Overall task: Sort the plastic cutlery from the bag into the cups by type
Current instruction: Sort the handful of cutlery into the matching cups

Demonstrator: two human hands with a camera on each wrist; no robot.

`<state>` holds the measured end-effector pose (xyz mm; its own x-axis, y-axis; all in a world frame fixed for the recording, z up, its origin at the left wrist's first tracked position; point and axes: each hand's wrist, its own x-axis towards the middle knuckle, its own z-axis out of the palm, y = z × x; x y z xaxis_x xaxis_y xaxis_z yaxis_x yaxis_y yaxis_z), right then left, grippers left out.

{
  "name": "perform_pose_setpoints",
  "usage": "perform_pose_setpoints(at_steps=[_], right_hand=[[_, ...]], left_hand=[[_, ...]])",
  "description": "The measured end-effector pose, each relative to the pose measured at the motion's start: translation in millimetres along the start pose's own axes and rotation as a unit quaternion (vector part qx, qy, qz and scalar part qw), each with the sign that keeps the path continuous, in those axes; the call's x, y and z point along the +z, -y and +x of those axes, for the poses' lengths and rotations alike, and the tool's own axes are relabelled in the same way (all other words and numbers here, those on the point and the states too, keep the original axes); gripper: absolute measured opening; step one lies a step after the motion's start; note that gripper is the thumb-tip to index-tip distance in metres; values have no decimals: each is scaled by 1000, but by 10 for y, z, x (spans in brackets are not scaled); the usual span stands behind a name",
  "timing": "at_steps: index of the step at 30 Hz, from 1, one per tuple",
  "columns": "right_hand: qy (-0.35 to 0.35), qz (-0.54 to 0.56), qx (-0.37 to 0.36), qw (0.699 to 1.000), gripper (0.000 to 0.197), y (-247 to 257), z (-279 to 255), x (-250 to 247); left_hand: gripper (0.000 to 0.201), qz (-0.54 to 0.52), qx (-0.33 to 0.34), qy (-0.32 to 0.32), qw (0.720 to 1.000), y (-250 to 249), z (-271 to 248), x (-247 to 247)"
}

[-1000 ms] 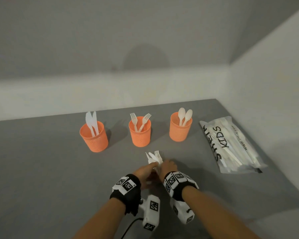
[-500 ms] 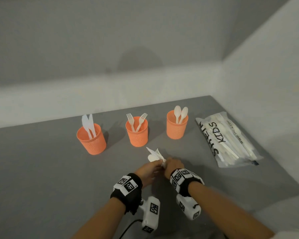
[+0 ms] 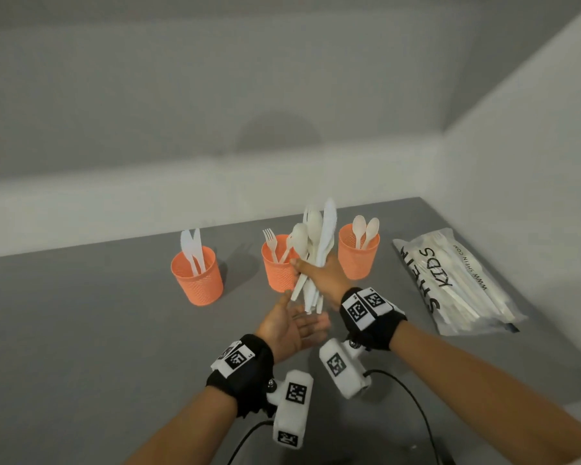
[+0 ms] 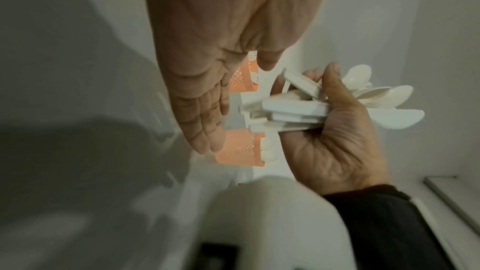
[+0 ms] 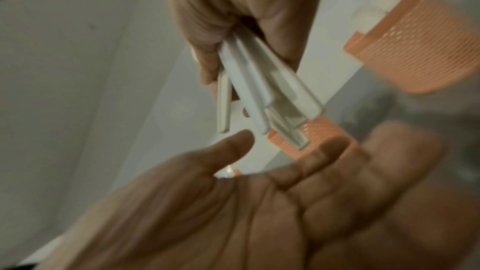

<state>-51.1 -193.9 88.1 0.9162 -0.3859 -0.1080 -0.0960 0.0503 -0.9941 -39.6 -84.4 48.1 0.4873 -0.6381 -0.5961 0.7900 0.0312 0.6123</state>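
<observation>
A mixed bundle of white plastic cutlery [image 3: 312, 250] is gripped at mid-handle by the right hand [image 3: 326, 280], fingers curled round it, above the grey table [image 3: 81, 330] in front of the fork cup [image 3: 277, 270]. The left hand [image 3: 289, 327] is held flat and empty beneath the handle ends. One piece at a time would best be drawn out, heads kept up for identification. Spoon bowls and a serrated knife blade are seen fanned above the fist; the bag [image 3: 457, 283] lies to the right.
</observation>
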Motion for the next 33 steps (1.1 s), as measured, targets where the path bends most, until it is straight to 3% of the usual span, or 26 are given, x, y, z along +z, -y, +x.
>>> perform_pose_setpoints(at_steps=[7,9,12,14,18,26,33], right_hand=[[-30,33,-40,998,13,12,7,271],[-30,36,-46,998,5,23,46,299],[-26,56,-48,997,19,71,112,326],[-10,62,-53,997,5,131,152,319],[3,85,-48,995,17,204,261,285],[151,46,30,987,21,95,523,171],[214,77,52,972,45,128,653,143]], left_hand=[[60,-129,56,47,989,-197,-62,-24],[55,-116,86,42,989,-241,-53,-16],[39,-89,111,19,990,-275,-4,30],[30,-98,116,11,988,-311,20,52],[35,-104,123,11,987,-443,49,96],[42,-9,146,-33,989,-522,204,206],[45,19,133,-56,989,-563,243,158]])
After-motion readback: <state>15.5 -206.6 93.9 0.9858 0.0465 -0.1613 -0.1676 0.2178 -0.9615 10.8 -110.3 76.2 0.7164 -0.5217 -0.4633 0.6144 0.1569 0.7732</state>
